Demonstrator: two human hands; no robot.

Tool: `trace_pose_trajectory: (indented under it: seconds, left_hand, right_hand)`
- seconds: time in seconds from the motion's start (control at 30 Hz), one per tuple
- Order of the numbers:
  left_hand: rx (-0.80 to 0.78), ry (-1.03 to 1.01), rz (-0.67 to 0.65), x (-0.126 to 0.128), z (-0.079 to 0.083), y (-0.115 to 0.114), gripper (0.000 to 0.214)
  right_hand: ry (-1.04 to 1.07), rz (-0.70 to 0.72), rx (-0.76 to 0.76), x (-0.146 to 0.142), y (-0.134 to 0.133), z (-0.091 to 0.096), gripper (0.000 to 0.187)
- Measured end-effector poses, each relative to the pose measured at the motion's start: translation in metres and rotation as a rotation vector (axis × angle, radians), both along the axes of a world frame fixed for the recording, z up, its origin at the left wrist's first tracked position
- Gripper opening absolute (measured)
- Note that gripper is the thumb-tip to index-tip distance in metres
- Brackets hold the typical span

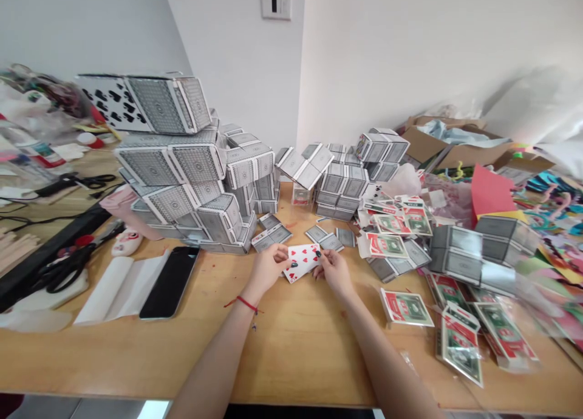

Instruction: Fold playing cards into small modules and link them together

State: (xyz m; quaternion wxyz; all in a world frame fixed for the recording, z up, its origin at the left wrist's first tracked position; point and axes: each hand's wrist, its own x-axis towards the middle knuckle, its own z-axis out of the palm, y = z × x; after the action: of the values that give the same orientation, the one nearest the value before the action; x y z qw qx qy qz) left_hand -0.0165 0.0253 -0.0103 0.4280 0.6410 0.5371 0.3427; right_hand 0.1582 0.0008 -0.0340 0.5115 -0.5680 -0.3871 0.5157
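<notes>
A playing card (302, 262) with red hearts, face up, is held just above the table between both hands. My left hand (269, 266) pinches its left edge, and a red cord circles that wrist. My right hand (334, 270) grips the card's right edge, thumb on its face. Whether more cards lie under it I cannot tell. Just beyond my fingers are grey-backed cards (271, 233) on the left and more flat grey-backed cards (324, 238) on the right.
Tall stacks of boxes made from cards (175, 164) stand at left, with more card boxes (341, 185) at back right. A black phone (169, 283) and black scissors (77, 258) lie left. Red-green card packets (407, 308) and coloured paper (492, 191) cover the right side.
</notes>
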Motion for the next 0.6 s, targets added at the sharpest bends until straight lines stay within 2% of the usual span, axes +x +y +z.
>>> trace_pose_trajectory:
  seconds: [0.07,0.13,0.3,0.47,0.6]
  left_hand:
    - [-0.035,-0.025,-0.025,-0.001,-0.001,0.001,0.024]
    - [-0.031,0.001,-0.032,-0.004,-0.003,0.003,0.020]
    - [0.018,0.076,0.028,-0.012,-0.005,0.006,0.014]
    - [0.121,0.176,0.064,-0.014,-0.001,0.004,0.011]
    - [0.146,0.193,0.148,-0.014,0.004,0.004,0.012]
  right_hand:
    - [0.011,-0.049,-0.004,0.002,0.000,0.000,0.033]
    - [0.009,-0.110,0.001,0.004,0.001,0.001,0.033]
    - [0.036,-0.252,0.039,0.006,0.000,0.009,0.030]
    - [0.071,-0.310,0.034,0.007,0.000,0.015,0.026]
    - [0.100,-0.345,0.044,0.009,0.001,0.014,0.024]
